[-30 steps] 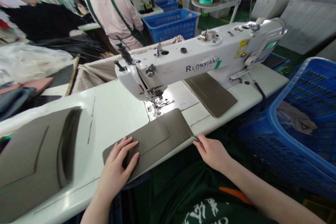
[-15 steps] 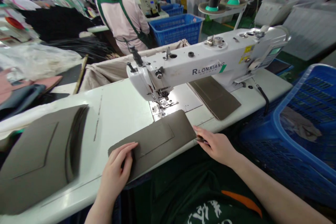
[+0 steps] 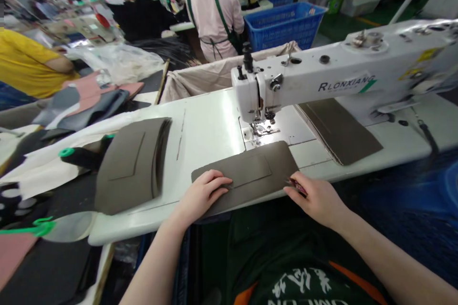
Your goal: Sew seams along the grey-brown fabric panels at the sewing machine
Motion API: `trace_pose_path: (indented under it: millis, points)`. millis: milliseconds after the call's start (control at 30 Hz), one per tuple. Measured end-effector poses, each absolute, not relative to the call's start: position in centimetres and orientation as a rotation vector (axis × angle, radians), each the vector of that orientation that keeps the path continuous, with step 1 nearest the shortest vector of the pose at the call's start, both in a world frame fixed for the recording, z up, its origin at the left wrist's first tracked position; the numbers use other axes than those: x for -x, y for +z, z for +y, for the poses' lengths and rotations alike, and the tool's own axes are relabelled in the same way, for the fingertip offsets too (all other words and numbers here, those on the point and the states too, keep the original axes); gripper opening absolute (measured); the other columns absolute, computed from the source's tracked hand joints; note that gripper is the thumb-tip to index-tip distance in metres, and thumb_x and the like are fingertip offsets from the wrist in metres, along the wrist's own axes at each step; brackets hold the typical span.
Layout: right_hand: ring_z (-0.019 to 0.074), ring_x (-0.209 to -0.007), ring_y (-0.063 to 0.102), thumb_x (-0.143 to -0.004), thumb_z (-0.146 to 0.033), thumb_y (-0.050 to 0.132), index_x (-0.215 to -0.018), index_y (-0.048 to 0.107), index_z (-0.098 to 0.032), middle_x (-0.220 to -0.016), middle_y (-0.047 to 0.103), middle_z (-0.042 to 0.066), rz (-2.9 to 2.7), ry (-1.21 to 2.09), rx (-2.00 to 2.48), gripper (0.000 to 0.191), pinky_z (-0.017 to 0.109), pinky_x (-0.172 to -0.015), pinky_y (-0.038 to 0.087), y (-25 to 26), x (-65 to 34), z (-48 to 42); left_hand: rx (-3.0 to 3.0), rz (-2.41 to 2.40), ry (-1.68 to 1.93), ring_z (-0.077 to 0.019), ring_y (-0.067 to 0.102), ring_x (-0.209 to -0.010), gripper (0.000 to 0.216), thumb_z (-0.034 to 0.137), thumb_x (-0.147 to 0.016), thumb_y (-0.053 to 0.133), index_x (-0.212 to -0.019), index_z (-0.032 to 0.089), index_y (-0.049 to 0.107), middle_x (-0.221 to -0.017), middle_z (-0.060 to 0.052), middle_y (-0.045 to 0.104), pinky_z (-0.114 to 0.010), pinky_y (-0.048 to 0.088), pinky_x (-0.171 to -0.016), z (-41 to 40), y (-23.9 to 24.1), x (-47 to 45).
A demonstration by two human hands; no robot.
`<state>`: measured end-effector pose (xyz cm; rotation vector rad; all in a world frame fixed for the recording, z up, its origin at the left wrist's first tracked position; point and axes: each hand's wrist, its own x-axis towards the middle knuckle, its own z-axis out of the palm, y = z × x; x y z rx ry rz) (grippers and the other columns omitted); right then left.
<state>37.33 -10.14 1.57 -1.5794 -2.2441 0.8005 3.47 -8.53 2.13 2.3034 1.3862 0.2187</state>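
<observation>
A grey-brown fabric panel (image 3: 250, 176) with a smaller rectangular patch on it lies at the table's front edge, just in front of the sewing machine (image 3: 304, 86). Over the panel's left end rests my left hand (image 3: 203, 195), its fingers stretched out on the surface and the thumb apart. At the right end, my right hand (image 3: 315, 195) is closed around small thread snips (image 3: 298, 186), mostly hidden by the fingers, with the tip close to the panel's edge. The needle and presser foot (image 3: 258, 128) are behind the panel, apart from it.
Similar panels are stacked at the left (image 3: 132, 167), and another stack (image 3: 339, 128) lies under the machine arm. A black thread cone (image 3: 80, 157) stands beyond the left stack. Blue baskets (image 3: 282, 26) are behind, near a person in a green apron (image 3: 218, 14). Another person in yellow (image 3: 28, 64) is at far left.
The view has swung left, so everything appears shifted right and the person in yellow shows. Both hands stay at the same ends of the panel, with the snips still in the right.
</observation>
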Motion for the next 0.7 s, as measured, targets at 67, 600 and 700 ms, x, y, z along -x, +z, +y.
trace_pose_path:
  millis: [67,600,700]
  points:
    - [0.0158,-0.061,0.058,-0.094,-0.053,0.043,-0.091,0.050,-0.024,-0.071,0.061,-0.002,-2.299,0.866,1.496,0.030,0.026,-0.054,0.032,2.0,-35.5,-9.5,-2.275,1.364,0.189,-0.0178,0.056,-0.102,0.022,0.034,-0.096,0.044,-0.109,0.027,0.060,-0.110,-0.003,0.055,-0.031,0.047,-0.092,-8.2,2.4,-3.6]
    - [0.0218,-0.061,0.064,-0.099,-0.047,0.030,-0.091,0.050,-0.019,-0.072,0.067,0.004,-2.785,0.624,1.371,0.035,0.027,-0.050,0.027,3.6,-25.5,-6.1,-1.814,1.530,0.434,-0.0137,0.052,-0.072,0.014,0.032,-0.097,0.040,-0.092,0.021,0.047,-0.082,0.001,0.054,-0.028,0.042,-0.068,-8.0,2.1,-2.3]
    - [0.0237,-0.060,0.065,-0.099,-0.046,0.029,-0.092,0.050,-0.019,-0.071,0.068,0.005,-2.839,0.559,1.402,0.035,0.028,-0.049,0.029,3.8,-24.6,-5.6,-1.805,1.460,0.456,-0.0131,0.052,-0.073,0.012,0.028,-0.096,0.044,-0.105,0.022,0.049,-0.084,0.001,0.053,-0.027,0.043,-0.068,-8.2,2.3,-2.1]
